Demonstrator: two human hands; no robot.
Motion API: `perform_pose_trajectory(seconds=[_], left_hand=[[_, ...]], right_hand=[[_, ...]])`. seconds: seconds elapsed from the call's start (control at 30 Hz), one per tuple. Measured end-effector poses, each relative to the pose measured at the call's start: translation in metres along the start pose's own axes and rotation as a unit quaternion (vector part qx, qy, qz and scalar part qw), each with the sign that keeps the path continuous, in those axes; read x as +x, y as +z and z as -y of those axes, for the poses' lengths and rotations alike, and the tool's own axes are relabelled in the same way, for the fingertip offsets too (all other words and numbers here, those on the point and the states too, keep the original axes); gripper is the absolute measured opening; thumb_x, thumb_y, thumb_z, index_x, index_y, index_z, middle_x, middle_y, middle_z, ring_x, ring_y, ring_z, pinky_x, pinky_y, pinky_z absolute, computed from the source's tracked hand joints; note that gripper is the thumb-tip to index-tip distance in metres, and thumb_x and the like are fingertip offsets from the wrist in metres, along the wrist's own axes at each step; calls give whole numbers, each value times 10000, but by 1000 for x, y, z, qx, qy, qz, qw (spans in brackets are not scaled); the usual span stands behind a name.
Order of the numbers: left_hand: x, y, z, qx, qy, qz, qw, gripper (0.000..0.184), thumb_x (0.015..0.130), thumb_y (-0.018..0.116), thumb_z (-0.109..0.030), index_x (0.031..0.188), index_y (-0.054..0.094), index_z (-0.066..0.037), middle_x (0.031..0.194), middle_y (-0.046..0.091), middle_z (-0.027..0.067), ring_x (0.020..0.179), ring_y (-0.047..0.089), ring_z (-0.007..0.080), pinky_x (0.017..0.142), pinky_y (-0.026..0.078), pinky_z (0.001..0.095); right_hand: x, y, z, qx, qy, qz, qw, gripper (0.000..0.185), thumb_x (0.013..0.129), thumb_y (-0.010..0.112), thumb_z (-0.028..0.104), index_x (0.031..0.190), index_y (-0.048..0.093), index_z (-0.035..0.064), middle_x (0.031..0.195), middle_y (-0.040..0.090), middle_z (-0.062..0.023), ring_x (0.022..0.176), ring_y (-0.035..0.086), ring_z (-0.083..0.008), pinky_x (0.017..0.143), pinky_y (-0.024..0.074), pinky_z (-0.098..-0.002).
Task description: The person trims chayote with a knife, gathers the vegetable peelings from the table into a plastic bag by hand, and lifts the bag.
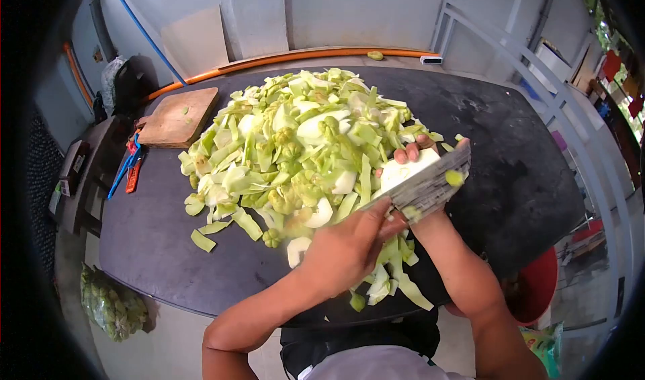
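Observation:
A heap of pale green vegetable peelings and pieces (289, 138) covers the middle of the dark table. My left hand (346, 245) is wrapped round the handle end of a wide, blurred knife (430, 182), whose blade points up and to the right. Bits of green stick to the blade. Behind the blade, my right hand (416, 153) grips a peeled, whitish vegetable (405, 170), with its fingertips showing at the top and the palm hidden. Loose strips of peel (411, 289) lie below the wrists near the front edge.
A wooden board (180, 119) lies on the table's left side, beside a blue and red tool (132, 168). A red tub (537, 289) stands below the right edge, and a plastic bag of vegetables (113, 305) on the floor at left. Metal railing (571, 111) runs along the right.

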State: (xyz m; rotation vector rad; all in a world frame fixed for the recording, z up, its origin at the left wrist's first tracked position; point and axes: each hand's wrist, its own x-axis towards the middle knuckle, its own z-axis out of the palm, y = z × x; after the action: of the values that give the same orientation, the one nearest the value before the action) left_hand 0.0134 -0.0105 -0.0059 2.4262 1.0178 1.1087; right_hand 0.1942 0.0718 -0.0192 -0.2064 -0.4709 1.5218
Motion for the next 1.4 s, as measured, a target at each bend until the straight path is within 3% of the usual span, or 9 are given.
perform_pose_trajectory(seconds=[0.1, 0.23, 0.57, 0.87, 1.03, 1.1, 1.13, 1.23, 1.4], left_hand=[[-4, 3, -6, 85, 14, 37, 996, 650, 784, 723, -37, 1395, 504, -12, 964, 677, 144, 751, 690, 300, 575, 560, 399], [-7, 2, -6, 81, 56, 19, 995, 605, 847, 674, -122, 1411, 497, 10, 785, 588, 88, 625, 645, 256, 473, 507, 383], [-7, -2, -7, 68, 70, 12, 995, 626, 843, 684, -138, 1420, 486, 4, 803, 592, 93, 644, 650, 264, 494, 514, 384], [-7, 3, -2, 60, 56, 22, 996, 591, 856, 671, -145, 1398, 495, 14, 817, 607, 111, 642, 652, 285, 525, 524, 390], [-5, 3, -6, 79, 10, 48, 996, 614, 832, 723, -107, 1385, 483, 9, 875, 646, 124, 749, 689, 308, 613, 550, 407], [-5, 7, -2, 83, 13, 35, 996, 611, 821, 719, -92, 1377, 485, 7, 895, 656, 134, 763, 690, 317, 620, 553, 408], [-5, 8, 1, 86, 13, 28, 996, 610, 815, 717, -85, 1372, 486, 6, 904, 660, 139, 770, 690, 321, 624, 554, 408], [-5, 11, 5, 83, -4, 35, 996, 612, 800, 710, -67, 1363, 481, 2, 932, 671, 156, 795, 692, 328, 640, 560, 407], [-1, 11, 3, 59, -15, 39, 997, 618, 804, 702, -63, 1371, 461, -10, 950, 678, 173, 820, 695, 335, 653, 562, 425]], right_hand=[[-1, 2, 2, 23, -40, 73, 996, 833, 916, 273, 841, 1053, 596, 86, 795, 505, -45, 828, 532, -205, 747, 570, -564], [-2, 6, 10, -15, -71, 94, 993, 865, 905, 266, 854, 1060, 611, 76, 783, 484, -43, 819, 504, -201, 738, 548, -525], [-7, 14, 16, -16, -64, 92, 994, 874, 885, 259, 877, 923, 594, 71, 762, 455, -38, 806, 466, -203, 733, 484, -475], [-5, 14, 8, 2, -75, 141, 987, 787, 941, 271, 812, 812, 514, 75, 726, 454, -60, 762, 469, -214, 675, 491, -510], [3, -5, 2, -20, -136, 119, 983, 693, 1000, 312, 711, 772, 499, 84, 706, 453, -54, 714, 458, -221, 616, 500, -514], [4, -6, 5, -18, -98, 143, 985, 678, 1011, 309, 691, 775, 506, 87, 709, 457, -50, 725, 462, -221, 626, 503, -528], [-2, -1, 2, 43, 6, 92, 995, 662, 1021, 301, 674, 783, 514, 95, 711, 462, -47, 742, 468, -219, 637, 505, -548], [-3, -8, -3, 66, 27, 70, 995, 658, 1022, 300, 674, 787, 517, 99, 721, 464, -43, 756, 472, -216, 645, 501, -556], [-7, -1, -4, -20, -71, 51, 996, 611, 1041, 292, 641, 792, 503, 124, 734, 451, -24, 748, 467, -199, 639, 505, -479]])
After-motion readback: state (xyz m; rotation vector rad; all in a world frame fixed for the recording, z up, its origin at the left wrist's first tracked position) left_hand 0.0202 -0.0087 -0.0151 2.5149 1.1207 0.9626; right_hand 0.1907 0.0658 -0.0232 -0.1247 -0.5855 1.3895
